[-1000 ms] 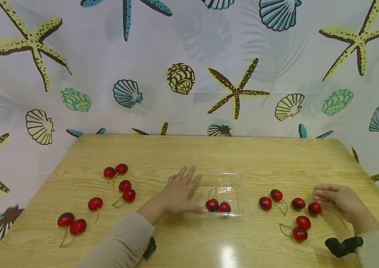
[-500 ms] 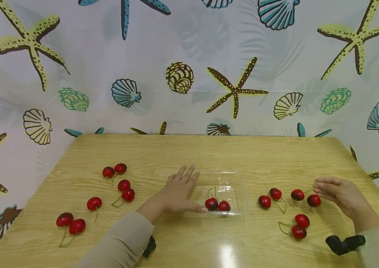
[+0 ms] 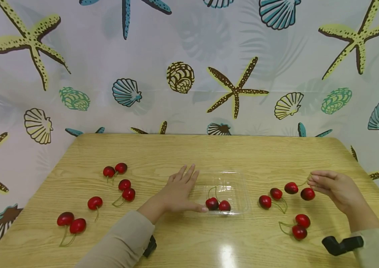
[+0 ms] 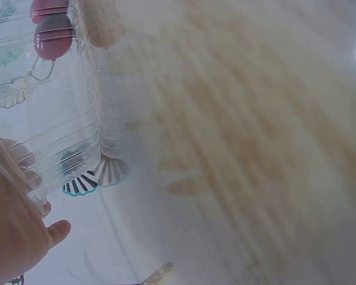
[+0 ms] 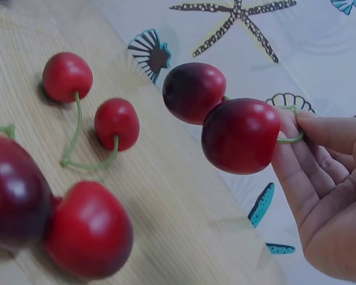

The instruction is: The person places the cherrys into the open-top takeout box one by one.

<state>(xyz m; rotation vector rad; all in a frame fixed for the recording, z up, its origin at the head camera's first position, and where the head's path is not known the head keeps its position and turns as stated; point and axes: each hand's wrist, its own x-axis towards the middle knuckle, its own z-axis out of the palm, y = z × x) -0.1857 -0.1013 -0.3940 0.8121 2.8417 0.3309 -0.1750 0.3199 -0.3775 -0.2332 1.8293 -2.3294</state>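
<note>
Pinching a cherry pair (image 3: 299, 190) by its stem in the right hand (image 3: 335, 190), clear of the table (image 3: 209, 152); steadying the clear tray (image 3: 239, 186) with flat, relaxed left hand (image 3: 177, 191).

A staged recording corner rather than a lived-in room: a bare wooden bench (image 3: 209, 152) stands enclosed by a draped seashell-and-starfish curtain (image 3: 189, 74) hiding everything behind.

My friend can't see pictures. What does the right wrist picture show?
A right hand pinches the green stem of two joined red cherries, holding them up above a wooden table. More cherries lie on the table below, and a wall cloth printed with starfish and shells hangs behind.
</note>
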